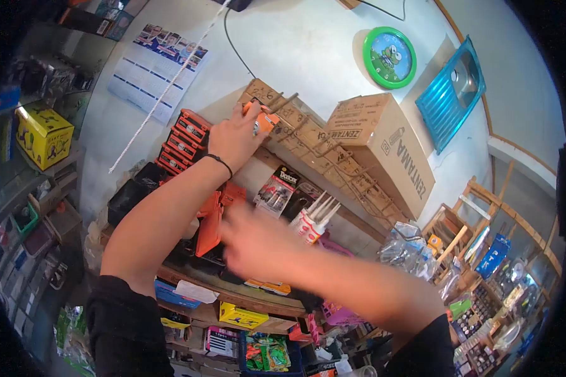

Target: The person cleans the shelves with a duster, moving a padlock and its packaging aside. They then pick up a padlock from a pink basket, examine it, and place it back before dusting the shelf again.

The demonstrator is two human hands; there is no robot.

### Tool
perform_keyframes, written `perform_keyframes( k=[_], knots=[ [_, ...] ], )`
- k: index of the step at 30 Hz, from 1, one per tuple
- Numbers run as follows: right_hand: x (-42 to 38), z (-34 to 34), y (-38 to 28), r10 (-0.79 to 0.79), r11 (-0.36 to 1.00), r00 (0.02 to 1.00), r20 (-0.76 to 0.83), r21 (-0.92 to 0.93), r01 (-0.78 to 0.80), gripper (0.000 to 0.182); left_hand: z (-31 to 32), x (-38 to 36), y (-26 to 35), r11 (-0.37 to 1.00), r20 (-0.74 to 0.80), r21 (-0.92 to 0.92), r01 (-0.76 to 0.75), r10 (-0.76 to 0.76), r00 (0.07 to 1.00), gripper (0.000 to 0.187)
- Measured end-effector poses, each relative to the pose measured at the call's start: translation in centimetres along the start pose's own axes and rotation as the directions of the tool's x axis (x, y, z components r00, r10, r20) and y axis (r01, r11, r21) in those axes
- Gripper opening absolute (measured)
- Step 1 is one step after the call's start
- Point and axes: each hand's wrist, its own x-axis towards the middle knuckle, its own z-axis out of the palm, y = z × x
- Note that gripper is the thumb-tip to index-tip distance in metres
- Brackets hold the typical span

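My left hand [236, 135] reaches up to the cardboard along the wall, fingers closed around a small orange box [268, 121] with a dark round picture on it. Lower down, motion smears my right hand [258, 242], so its fingers do not show clearly. It is beside an orange panel [209, 232] that stands tilted among other orange pieces on the shelf. Left of my left forearm, several orange-and-black boxes [182, 141] form a stack against the wall.
A large ZENTAMA carton [383, 147] sits on the upper ledge, behind metal hooks. White sticks stand in a tub [311, 223] on the shelf [239, 292]. A white rope [170, 85] hangs before the calendar. Yellow boxes [242, 315] and packets fill the lower shelves.
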Motion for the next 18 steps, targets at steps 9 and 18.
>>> perform_keyframes(
  k=[9, 18],
  knots=[
    [-10.2, -0.6, -10.1, -0.544, 0.82, 0.838, -0.033, 0.188, 0.54, 0.015, 0.4, -0.7, -0.6, 1.0, 0.031, -0.001, -0.008, 0.008, 0.999, 0.056],
    [-13.8, 3.0, -9.1, -0.253, 0.965, 0.954, 0.16, 0.107, 0.238, 0.026, 2.8, -0.1, -2.4, 0.982, 0.012, -0.093, -0.164, 0.166, 0.986, 0.049]
  ],
)
